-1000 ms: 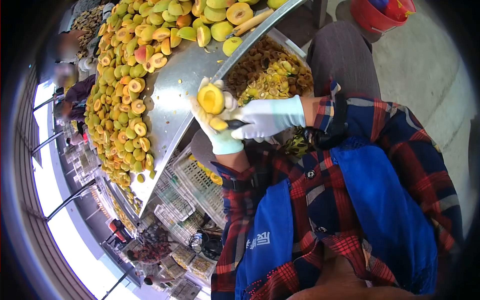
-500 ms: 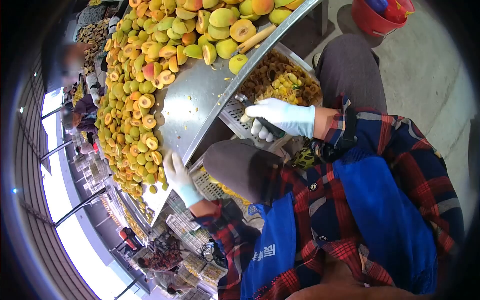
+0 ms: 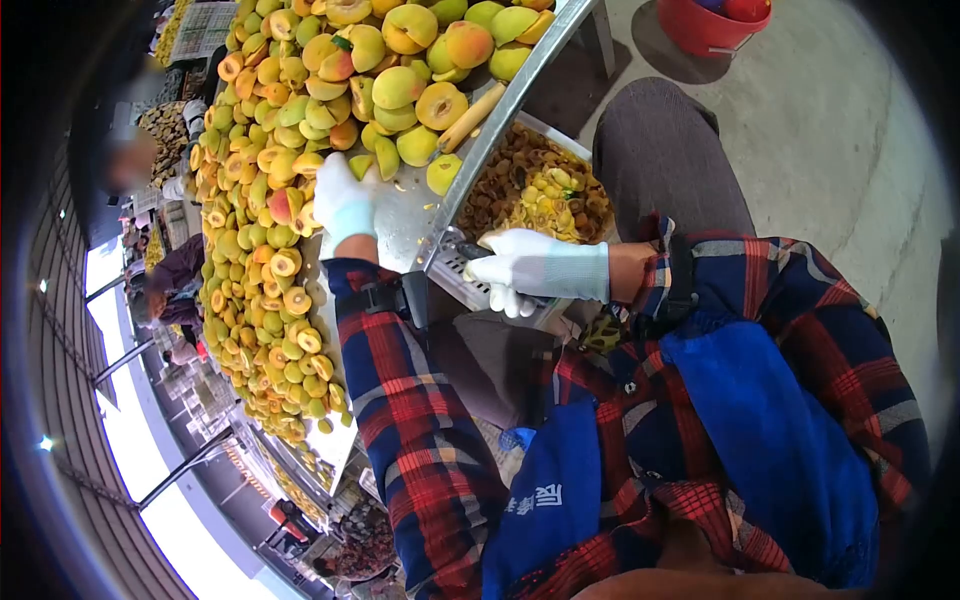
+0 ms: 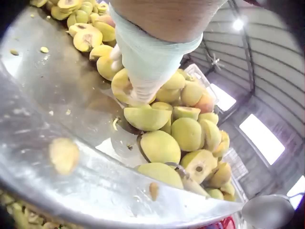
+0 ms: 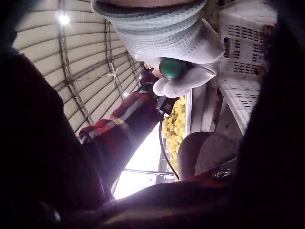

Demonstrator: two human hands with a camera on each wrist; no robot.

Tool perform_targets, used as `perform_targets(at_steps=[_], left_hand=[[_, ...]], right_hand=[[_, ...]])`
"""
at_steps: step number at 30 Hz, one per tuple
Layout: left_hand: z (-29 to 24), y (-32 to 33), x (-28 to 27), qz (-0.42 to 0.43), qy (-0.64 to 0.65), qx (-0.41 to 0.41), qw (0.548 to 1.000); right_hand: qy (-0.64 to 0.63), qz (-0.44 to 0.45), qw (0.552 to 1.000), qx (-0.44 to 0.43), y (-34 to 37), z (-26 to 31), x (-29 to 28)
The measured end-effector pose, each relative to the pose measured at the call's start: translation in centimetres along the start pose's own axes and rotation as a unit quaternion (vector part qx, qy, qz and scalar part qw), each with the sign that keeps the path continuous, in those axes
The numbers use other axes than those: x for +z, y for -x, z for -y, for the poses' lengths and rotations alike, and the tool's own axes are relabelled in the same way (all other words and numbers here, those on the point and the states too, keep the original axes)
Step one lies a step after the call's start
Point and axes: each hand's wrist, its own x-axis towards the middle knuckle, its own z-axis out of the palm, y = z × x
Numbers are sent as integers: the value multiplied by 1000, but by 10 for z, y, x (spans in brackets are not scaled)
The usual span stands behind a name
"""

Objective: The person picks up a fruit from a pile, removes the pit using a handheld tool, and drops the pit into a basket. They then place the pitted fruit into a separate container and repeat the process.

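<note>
My gloved left hand (image 3: 342, 195) reaches over the metal table (image 3: 400, 210) to the near side of a pile of halved yellow-green peaches (image 3: 265, 235). In the left wrist view its fingers go down among the peach halves (image 4: 147, 118), mostly hidden by fruit and glove cuff, so I cannot tell whether they grip one. Below the table edge, my gloved right hand (image 3: 525, 265) grips a dark-handled hand tool (image 3: 470, 250). The green butt of its handle (image 5: 171, 68) shows within the curled fingers in the right wrist view.
A wooden-handled knife (image 3: 472, 118) lies on the table near its raised metal edge (image 3: 500, 140). Under that edge is a pale crate (image 3: 555, 133) with brown and yellow scraps. A red bucket (image 3: 700, 30) stands on the floor. My knee (image 3: 655, 120) is beside the crate.
One second ago the left hand held a peach half against the tool in the right hand. It swung to the table edge, then up to the pile. The right hand stays below the edge with the tool.
</note>
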Motion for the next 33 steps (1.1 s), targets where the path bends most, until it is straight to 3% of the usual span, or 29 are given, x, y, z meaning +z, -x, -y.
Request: perform_targets(at_steps=[1,2,3,4,5,6,9,10,12,16,18,19,20,22,25,27,28,30,31,32,33], left_hand=[[13,9,25,-71,184,-62,978],[16,17,21,-142,359,-124,914],[16,31,20,-88,604,-192,769],[19,49,11,5,766,-235,598],[21,67,8,14,826,-238,511],[21,84,4,21,877,-238,417],[0,131,-26,-5,905,-255,342],[-7,143,-38,8,922,-249,295],[-20,159,-43,-1,944,-187,272],[-47,173,-52,-40,927,-245,281],[-59,175,-55,-87,904,-259,328],[-69,175,-59,-128,865,-259,411],[-68,177,-58,-128,865,-261,409],[-63,181,-55,-73,910,-237,332],[-61,182,-56,-53,920,-232,310],[-73,178,-69,-88,914,-269,292],[-77,176,-77,-120,904,-303,276],[-63,184,-39,-94,924,-213,302],[-64,187,-30,-90,898,-222,368],[-66,191,-12,-97,889,-153,420],[-75,192,-27,-81,906,-199,364]], right_hand=[[34,-11,999,-23,-3,-1,0],[35,-5,999,-23,1,5,1],[65,-11,996,-58,6,13,2],[94,-18,991,-91,11,17,4],[200,-40,962,-182,8,13,4],[202,-32,962,-179,5,11,4],[383,-74,886,-251,-4,6,7],[385,-66,886,-249,-5,5,10],[430,-64,857,-275,-5,6,14],[426,-59,859,-276,1,13,22],[427,-58,864,-262,2,12,22],[438,-67,851,-281,0,10,21],[449,-75,838,-300,-1,8,21],[471,-69,835,-277,-4,8,19],[464,-78,844,-257,-5,8,18],[439,-92,855,-261,-7,9,18],[453,-114,831,-301,-8,10,18],[478,-160,776,-379,-10,11,19],[505,-151,772,-356,-7,15,20],[535,-146,759,-342,-2,22,22],[532,-137,752,-365,1,25,21]])
